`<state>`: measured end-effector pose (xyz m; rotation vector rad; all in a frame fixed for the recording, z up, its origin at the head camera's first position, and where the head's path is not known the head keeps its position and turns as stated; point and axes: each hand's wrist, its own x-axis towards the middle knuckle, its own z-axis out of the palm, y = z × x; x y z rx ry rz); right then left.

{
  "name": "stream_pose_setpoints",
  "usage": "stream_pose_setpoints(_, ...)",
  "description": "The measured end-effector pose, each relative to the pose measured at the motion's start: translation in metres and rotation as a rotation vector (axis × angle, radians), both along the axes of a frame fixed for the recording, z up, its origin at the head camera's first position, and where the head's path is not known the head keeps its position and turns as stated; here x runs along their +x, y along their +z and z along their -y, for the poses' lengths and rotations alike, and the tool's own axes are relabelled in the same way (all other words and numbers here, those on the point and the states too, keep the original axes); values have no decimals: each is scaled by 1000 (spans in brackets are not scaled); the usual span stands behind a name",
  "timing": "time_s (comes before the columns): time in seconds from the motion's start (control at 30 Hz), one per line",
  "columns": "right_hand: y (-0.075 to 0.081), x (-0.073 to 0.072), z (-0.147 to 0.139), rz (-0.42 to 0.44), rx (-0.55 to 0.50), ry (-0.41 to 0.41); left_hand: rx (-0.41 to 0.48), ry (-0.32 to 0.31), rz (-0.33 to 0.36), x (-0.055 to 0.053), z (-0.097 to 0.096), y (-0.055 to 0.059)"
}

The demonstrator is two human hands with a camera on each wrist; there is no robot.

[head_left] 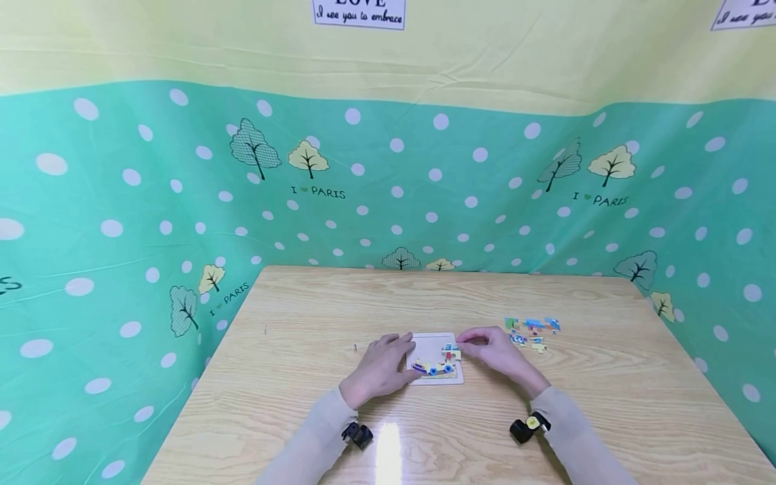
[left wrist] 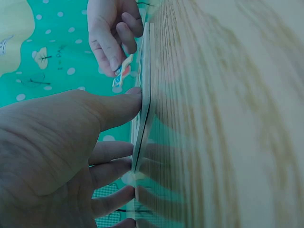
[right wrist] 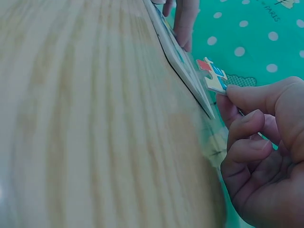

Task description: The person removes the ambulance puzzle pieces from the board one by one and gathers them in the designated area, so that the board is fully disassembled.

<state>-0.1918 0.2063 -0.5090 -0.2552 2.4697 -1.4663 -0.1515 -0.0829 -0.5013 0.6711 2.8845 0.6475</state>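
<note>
A white-rimmed puzzle tray (head_left: 450, 380) lies flat on the table, with a strip of joined pieces (head_left: 432, 369) showing blue wheels along its near side. My left hand (head_left: 377, 369) rests at the tray's left side. Its thumb (left wrist: 124, 105) touches the edge, and the other fingers lie fairly straight beside it. Between thumb and index finger, my right hand (head_left: 500, 351) pinches a jigsaw piece (right wrist: 213, 76) printed in red, blue and cream. This piece is tilted over the tray's right part, its tabs pointing away from the fingers. The other right fingers are curled in.
Several loose jigsaw pieces (head_left: 533, 325) lie in a group beyond and right of the right hand. The wooden table (head_left: 291, 323) meets a green dotted cloth (head_left: 339, 229) at its back and sides. A tiny dark speck (head_left: 355, 347) sits left of the tray.
</note>
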Motion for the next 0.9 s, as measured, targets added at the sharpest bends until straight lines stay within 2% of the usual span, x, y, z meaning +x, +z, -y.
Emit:
stream_pose_setpoints(0.4, 6, -1, -23, -5, 20, -50, -2, 0, -5, 1, 1, 1)
stream_pose_setpoints(0.63, 8, 0, -39, -58, 75, -63, -4, 3, 2, 2, 0, 2)
stream_pose_setpoints(0.9, 8, 1, -61, -30, 85, -98, -3, 6, 6, 2, 0, 0)
